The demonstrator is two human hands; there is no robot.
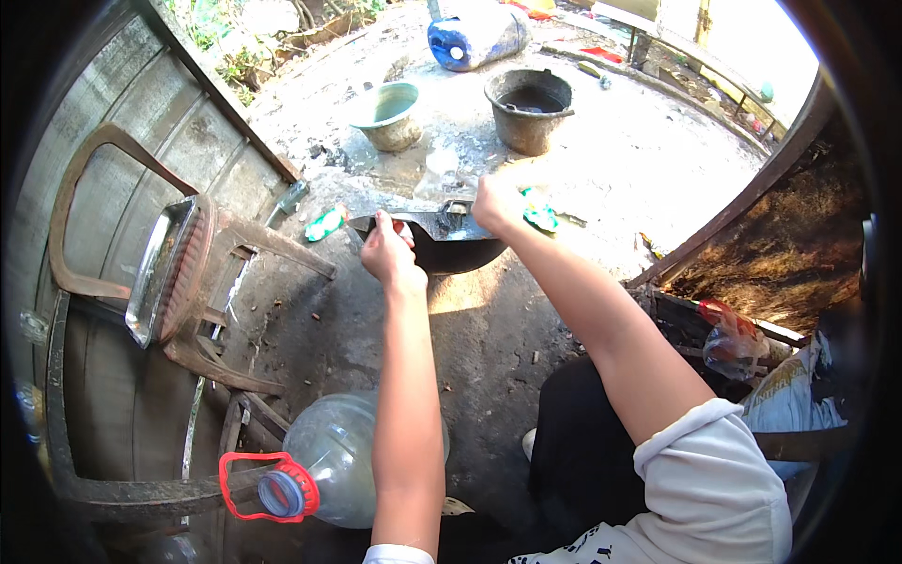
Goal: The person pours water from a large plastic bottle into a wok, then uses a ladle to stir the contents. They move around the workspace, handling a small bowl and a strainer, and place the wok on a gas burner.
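A dark wok (pixel 451 250) is held off the ground in front of me, tilted, with its blackened outside partly facing me. My left hand (pixel 391 250) grips its left rim, thumb on top. My right hand (pixel 495 204) is closed at the wok's right side, by a small loop handle (pixel 456 206). Whether the fingers hold the rim or some small thing is hidden. Crumpled green-and-white packets lie beyond the wok, one on the left (pixel 326 223) and one on the right (pixel 541 211).
A pale green bucket (pixel 387 116) and a dark bucket (pixel 528 109) holding liquid stand ahead. Behind them lies a blue-and-white jerrycan (pixel 479 39). Left, a wooden chair (pixel 232 236) bears a metal tray (pixel 162 271). A large plastic bottle (pixel 331 444) with a red handle lies near my left forearm.
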